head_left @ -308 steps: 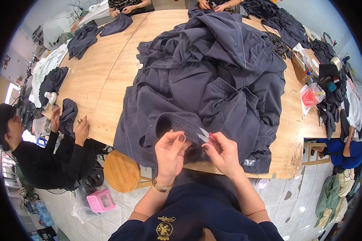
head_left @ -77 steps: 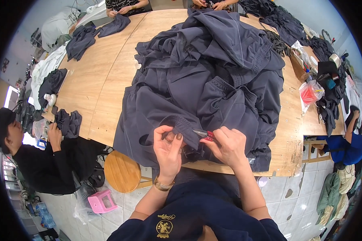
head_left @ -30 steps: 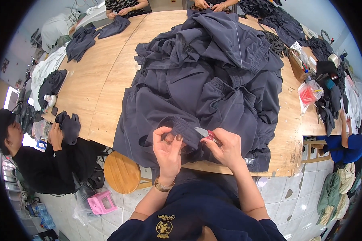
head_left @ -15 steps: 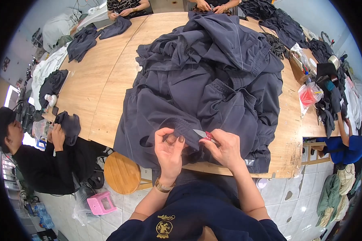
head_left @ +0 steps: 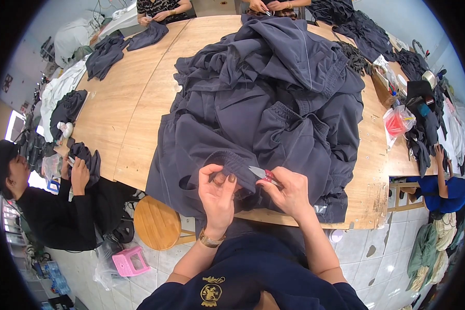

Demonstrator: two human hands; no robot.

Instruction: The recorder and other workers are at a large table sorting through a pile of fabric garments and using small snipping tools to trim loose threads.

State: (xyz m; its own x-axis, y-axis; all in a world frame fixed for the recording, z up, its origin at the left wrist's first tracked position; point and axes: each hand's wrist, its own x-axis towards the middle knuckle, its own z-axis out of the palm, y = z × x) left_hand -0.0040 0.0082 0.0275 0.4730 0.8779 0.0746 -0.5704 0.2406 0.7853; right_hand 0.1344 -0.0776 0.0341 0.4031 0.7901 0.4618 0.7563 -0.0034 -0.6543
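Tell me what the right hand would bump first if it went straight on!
Probably the gathered dark band pinched by the left hand. The red-handled thread snips in the right hand point at it; whether they touch is unclear.

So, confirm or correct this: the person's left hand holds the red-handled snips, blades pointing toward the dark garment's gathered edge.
The hand is wrong: the head view shows the right hand holding the red-handled snips, blades pointing toward the dark garment's gathered edge.
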